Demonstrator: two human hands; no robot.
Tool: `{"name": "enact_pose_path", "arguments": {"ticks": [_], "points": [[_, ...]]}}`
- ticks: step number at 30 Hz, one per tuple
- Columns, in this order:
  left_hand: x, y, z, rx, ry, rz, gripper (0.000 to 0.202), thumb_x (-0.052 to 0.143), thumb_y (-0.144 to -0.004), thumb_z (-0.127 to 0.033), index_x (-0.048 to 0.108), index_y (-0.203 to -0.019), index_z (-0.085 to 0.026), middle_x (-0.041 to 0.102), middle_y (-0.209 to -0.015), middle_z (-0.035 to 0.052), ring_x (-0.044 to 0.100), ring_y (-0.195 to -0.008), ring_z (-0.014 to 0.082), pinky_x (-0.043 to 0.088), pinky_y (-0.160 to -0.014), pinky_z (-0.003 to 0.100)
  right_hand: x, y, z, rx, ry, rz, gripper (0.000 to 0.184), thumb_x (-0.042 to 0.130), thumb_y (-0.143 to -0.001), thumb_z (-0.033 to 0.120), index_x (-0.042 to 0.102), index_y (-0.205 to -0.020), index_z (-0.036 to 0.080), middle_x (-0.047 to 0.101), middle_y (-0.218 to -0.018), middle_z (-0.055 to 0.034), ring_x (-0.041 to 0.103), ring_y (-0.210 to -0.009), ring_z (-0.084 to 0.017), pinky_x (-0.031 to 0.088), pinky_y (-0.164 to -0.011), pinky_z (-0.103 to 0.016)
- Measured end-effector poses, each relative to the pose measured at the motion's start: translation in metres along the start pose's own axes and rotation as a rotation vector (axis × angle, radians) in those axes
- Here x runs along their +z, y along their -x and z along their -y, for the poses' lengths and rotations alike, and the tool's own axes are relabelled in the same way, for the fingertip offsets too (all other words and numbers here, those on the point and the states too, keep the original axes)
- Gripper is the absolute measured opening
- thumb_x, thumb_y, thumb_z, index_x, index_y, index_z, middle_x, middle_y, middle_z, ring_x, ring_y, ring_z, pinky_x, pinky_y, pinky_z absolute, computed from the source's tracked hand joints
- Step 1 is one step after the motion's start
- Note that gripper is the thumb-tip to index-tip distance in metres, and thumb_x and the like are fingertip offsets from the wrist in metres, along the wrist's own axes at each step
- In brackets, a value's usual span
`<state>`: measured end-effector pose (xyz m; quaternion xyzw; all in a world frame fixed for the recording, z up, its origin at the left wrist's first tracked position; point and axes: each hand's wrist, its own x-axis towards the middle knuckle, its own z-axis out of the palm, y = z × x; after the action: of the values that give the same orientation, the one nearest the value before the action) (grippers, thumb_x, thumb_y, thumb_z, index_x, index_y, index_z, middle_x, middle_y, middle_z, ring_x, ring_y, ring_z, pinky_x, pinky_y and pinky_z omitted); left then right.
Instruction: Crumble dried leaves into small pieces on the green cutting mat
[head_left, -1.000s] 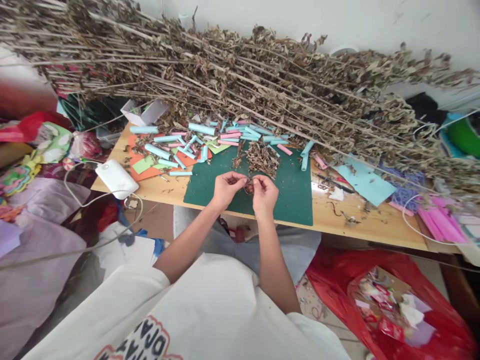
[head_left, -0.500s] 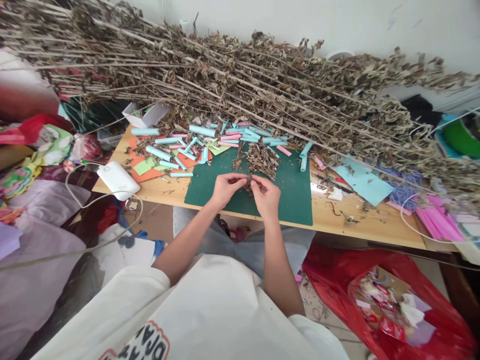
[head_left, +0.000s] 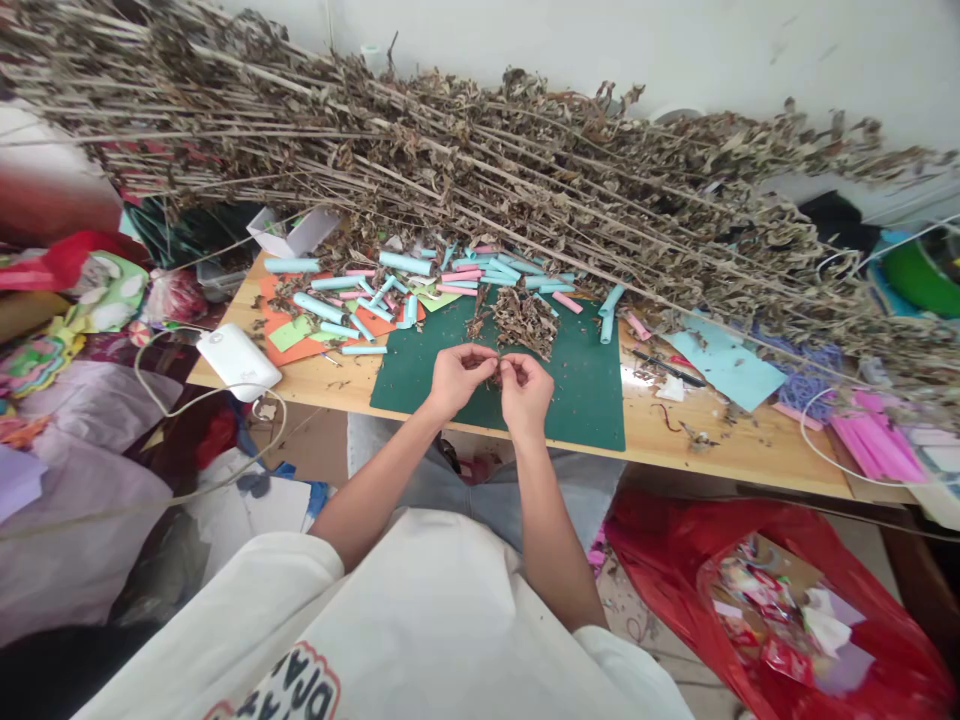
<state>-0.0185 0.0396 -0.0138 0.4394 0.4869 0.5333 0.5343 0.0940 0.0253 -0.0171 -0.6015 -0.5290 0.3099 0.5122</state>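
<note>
My left hand [head_left: 455, 380] and my right hand [head_left: 527, 392] meet over the green cutting mat [head_left: 585, 400], thumbs and fingertips pinched close together. Between them they grip a bit of dried leaf, mostly hidden by the fingers. Just beyond the fingertips lies a small heap of crumpled dried leaves [head_left: 525, 318] on the mat. Light blue paper tubes [head_left: 405, 263] and pink paper tubes [head_left: 461, 274] are scattered behind and to the left, some over orange paper [head_left: 289, 353].
Long dried plant stalks [head_left: 450, 160] span the back of the wooden table [head_left: 750, 445]. A white power bank [head_left: 238, 362] with a cable sits at the left edge. Blue paper [head_left: 724, 360] and a black pen [head_left: 671, 368] lie right. A red bag [head_left: 660, 540] of scraps stands below.
My right hand has shifted slightly left and its fingers have curled in more. Both hands stay pinched together at the same spot above the mat.
</note>
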Motion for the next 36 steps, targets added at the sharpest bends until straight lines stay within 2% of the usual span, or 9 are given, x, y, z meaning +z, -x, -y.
{"name": "enact_pose_path", "arguments": {"ticks": [3, 6, 12, 16, 20, 24, 28, 31, 36], "points": [[-0.001, -0.004, 0.0, -0.051, 0.106, -0.048, 0.022, 0.079, -0.064, -0.029, 0.073, -0.079, -0.014, 0.072, -0.073, 0.0038, 0.065, -0.066, 0.0139, 0.054, -0.068, 0.029, 0.003, -0.004, -0.008, 0.135, -0.187, -0.056, 0.024, 0.054, -0.081, 0.039, 0.064, -0.084, 0.016, 0.067, -0.069, -0.0039, 0.062, -0.06, -0.016, 0.053, -0.059, -0.029], [-0.004, -0.006, 0.002, -0.046, 0.116, -0.054, 0.025, 0.08, -0.065, -0.032, 0.074, -0.081, -0.014, 0.072, -0.073, 0.0039, 0.065, -0.067, 0.0145, 0.055, -0.072, 0.031, -0.003, -0.007, -0.012, 0.146, -0.179, -0.063, 0.025, 0.06, -0.078, 0.038, 0.068, -0.085, 0.015, 0.07, -0.072, -0.006, 0.064, -0.062, -0.018, 0.055, -0.063, -0.031], [-0.004, -0.008, 0.01, -0.05, 0.105, -0.025, 0.031, 0.081, -0.064, -0.033, 0.069, -0.086, -0.014, 0.071, -0.073, 0.0026, 0.066, -0.067, 0.0145, 0.055, -0.069, 0.029, -0.015, -0.004, -0.005, 0.017, -0.038, -0.001, 0.028, 0.06, -0.08, 0.034, 0.074, -0.098, 0.016, 0.075, -0.095, -0.0102, 0.07, -0.079, -0.02, 0.057, -0.076, -0.035], [-0.002, -0.007, 0.011, -0.052, 0.121, 0.001, 0.042, 0.081, -0.064, -0.031, 0.063, -0.099, -0.016, 0.072, -0.075, 0.0019, 0.068, -0.067, 0.015, 0.056, -0.07, 0.03, -0.016, -0.003, 0.001, -0.036, 0.005, 0.061, 0.027, 0.06, -0.084, 0.037, 0.073, -0.098, 0.018, 0.074, -0.095, -0.0089, 0.069, -0.078, -0.019, 0.057, -0.075, -0.034], [0.0, -0.005, 0.008, -0.033, 0.06, 0.041, 0.033, 0.078, -0.067, -0.03, 0.066, -0.094, -0.014, 0.073, -0.076, 0.0047, 0.068, -0.069, 0.0152, 0.055, -0.071, 0.029, -0.014, -0.002, 0.003, -0.17, 0.192, 0.066, 0.023, 0.051, -0.089, 0.029, 0.071, -0.091, 0.018, 0.072, -0.089, -0.009, 0.066, -0.081, -0.02, 0.054, -0.079, -0.034], [0.0, -0.004, 0.004, 0.054, -0.077, 0.042, 0.024, 0.072, -0.072, -0.024, 0.068, -0.093, -0.014, 0.072, -0.079, 0.0049, 0.068, -0.074, 0.0146, 0.053, -0.072, 0.026, -0.013, -0.005, 0.0, -0.26, 0.382, 0.048, 0.02, 0.045, -0.088, 0.019, 0.065, -0.089, 0.016, 0.068, -0.089, -0.0106, 0.062, -0.085, -0.023, 0.05, -0.08, -0.036], [-0.004, -0.006, 0.0, 0.049, -0.114, 0.075, 0.029, 0.072, -0.073, -0.024, 0.063, -0.099, -0.014, 0.072, -0.077, 0.003, 0.065, -0.068, 0.0121, 0.049, -0.067, 0.023, -0.023, -0.014, -0.007, -0.243, 0.33, 0.008, 0.019, 0.049, -0.086, 0.019, 0.067, -0.088, 0.017, 0.069, -0.084, -0.0082, 0.063, -0.08, -0.022, 0.05, -0.077, -0.034], [-0.007, -0.007, 0.001, 0.016, -0.091, 0.082, 0.041, 0.076, -0.071, -0.028, 0.058, -0.106, -0.016, 0.072, -0.074, 0.0016, 0.064, -0.064, 0.0119, 0.048, -0.065, 0.022, -0.031, -0.018, -0.008, -0.237, 0.262, 0.061, 0.018, 0.054, -0.086, 0.023, 0.071, -0.087, 0.018, 0.071, -0.085, -0.0064, 0.065, -0.077, -0.02, 0.052, -0.073, -0.032], [-0.004, -0.01, 0.01, 0.008, -0.115, 0.102, 0.028, 0.076, -0.071, -0.035, 0.066, -0.085, -0.013, 0.07, -0.072, 0.0033, 0.063, -0.066, 0.0125, 0.048, -0.065, 0.023, -0.035, -0.013, 0.001, -0.267, 0.21, 0.131, 0.024, 0.057, -0.084, 0.022, 0.073, -0.102, 0.019, 0.072, -0.097, -0.0081, 0.067, -0.081, -0.019, 0.056, -0.075, -0.032]]}}
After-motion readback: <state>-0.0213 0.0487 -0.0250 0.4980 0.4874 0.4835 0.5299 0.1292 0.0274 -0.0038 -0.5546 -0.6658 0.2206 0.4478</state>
